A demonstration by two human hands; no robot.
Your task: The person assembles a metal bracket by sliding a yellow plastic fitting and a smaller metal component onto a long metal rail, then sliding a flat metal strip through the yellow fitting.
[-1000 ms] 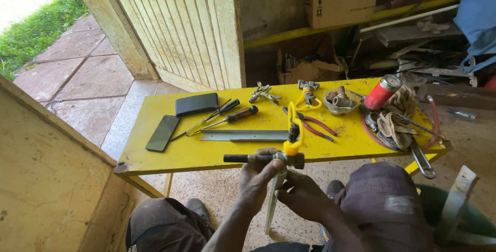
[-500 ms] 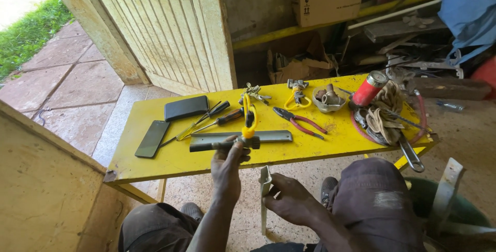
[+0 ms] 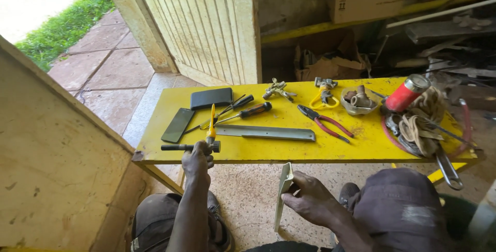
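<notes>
Single head-worn view, looking steeply down and forward, close over yellow table [image 3: 361, 151], doorway beyond.

Yellow table [image 3: 356, 151] carries pliers [image 3: 325, 122], screwdrivers [image 3: 247, 111], metal strip [image 3: 266, 132].

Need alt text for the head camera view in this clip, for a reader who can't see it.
A seated person's left hand holds a yellow-handled tool at the near edge of a yellow table, while the right hand holds a pale metal strip upright below it. Screwdrivers, red-handled pliers, a flat metal bar and a red can lie on the table.
</notes>
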